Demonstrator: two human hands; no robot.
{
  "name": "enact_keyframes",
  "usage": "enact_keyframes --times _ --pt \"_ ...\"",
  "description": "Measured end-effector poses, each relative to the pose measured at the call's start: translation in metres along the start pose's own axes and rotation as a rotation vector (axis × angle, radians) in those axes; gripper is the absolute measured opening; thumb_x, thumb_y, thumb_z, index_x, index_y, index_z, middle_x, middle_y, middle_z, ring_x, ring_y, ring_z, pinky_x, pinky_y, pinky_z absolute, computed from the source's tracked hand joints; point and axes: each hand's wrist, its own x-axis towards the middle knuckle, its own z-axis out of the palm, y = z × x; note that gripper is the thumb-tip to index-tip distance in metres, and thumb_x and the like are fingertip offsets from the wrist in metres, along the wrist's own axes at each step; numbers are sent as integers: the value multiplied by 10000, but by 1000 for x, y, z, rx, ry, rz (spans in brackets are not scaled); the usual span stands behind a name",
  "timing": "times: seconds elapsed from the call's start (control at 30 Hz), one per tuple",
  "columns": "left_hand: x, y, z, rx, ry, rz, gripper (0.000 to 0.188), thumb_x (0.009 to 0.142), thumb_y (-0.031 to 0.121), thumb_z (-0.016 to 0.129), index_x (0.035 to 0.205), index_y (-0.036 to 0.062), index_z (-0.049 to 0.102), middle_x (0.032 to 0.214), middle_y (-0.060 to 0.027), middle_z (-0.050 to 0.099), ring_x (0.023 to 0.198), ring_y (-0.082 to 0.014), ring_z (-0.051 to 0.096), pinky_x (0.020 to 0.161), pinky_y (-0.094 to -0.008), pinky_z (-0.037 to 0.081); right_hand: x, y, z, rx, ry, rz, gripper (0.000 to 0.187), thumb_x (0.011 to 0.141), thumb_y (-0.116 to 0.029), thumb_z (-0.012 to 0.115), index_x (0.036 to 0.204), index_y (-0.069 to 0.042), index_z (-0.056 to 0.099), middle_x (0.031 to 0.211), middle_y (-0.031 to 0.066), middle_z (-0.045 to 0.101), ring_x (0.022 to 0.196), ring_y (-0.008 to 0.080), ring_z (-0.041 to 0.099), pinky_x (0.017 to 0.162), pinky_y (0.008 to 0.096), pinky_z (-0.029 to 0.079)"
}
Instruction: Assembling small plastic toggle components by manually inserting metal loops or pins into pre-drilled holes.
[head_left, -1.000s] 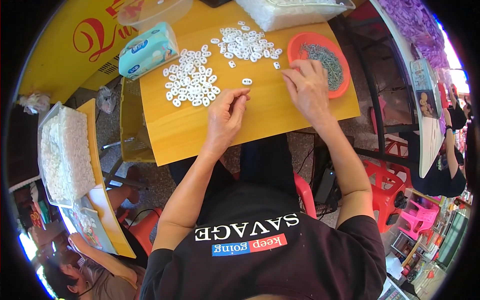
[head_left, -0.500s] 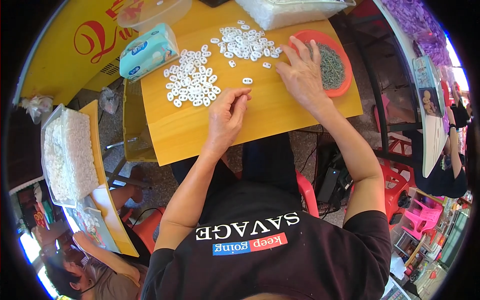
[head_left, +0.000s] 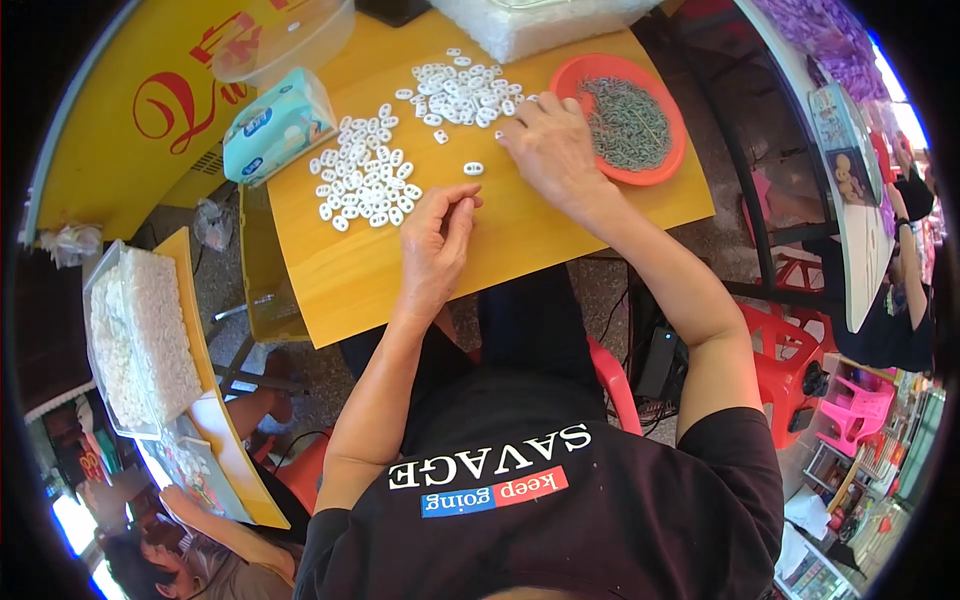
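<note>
My left hand [head_left: 434, 245] rests at the near part of the yellow table, its fingers curled and the thumb against them; whatever they hold is hidden. Just beyond its fingertips lies a single white oval piece with two dark holes [head_left: 473, 169]. My right hand [head_left: 552, 148] is bent down over the tabletop, fingertips drawn together at the right side of a pile of the same white pieces [head_left: 465, 92]; what is under them cannot be seen. Beside it stands a red bowl [head_left: 677, 150] full of small grey-green screws [head_left: 628, 125]. Another pile of white pieces [head_left: 370, 185] spreads at the left.
A blue tissue pack [head_left: 278, 127] and a clear plastic tub [head_left: 290, 50] stand at the table's left. At the back is a large clear box of white pieces [head_left: 540, 25]. A person [head_left: 190, 550] works at another table on the left, beside another box of white pieces [head_left: 145, 335].
My right hand has moved left, away from the bowl to the edge of the far pile, covering a loose white piece there. My left hand stays by the single piece, its fingers curled.
</note>
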Motion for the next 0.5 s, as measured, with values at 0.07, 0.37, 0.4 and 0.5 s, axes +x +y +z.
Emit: enact_keyframes --times 0.07,0.37,0.4,0.5 --pt "0 1 1 -18 7 -15 138 938 12 562 1053 -16 633 870 -58 629 744 -103 581 659 -221 469 1 -1 0 11 19 6 86 732 -151 660 771 -86 701 817 56 644 880 235 576 730 378 426" --pt "-2 4 2 -99 54 -78 193 926 -9 565 1115 -5 604 935 -73 627 787 -118 594 689 -239 486 -8 -14 -22 456 -56 147 126 802 -166 692 857 -55 674 821 102 670 802 285 610 714 405 483" --pt "-2 5 2 -99 51 -76 193 926 -9 565 1115 -5 604 935 -73 627 787 -118 594 689 -239 486 -11 -18 -26 633 -127 270 134 823 -161 688 874 -38 674 801 87 673 747 241 612 674 373 484" --pt "-2 12 4 72 96 121 271 876 -56 602 1138 10 597 997 -98 620 840 -183 616 726 -272 498 -24 -29 -27 1057 -237 498 161 864 -167 682 901 -10 675 784 42 668 693 136 592 625 300 471"
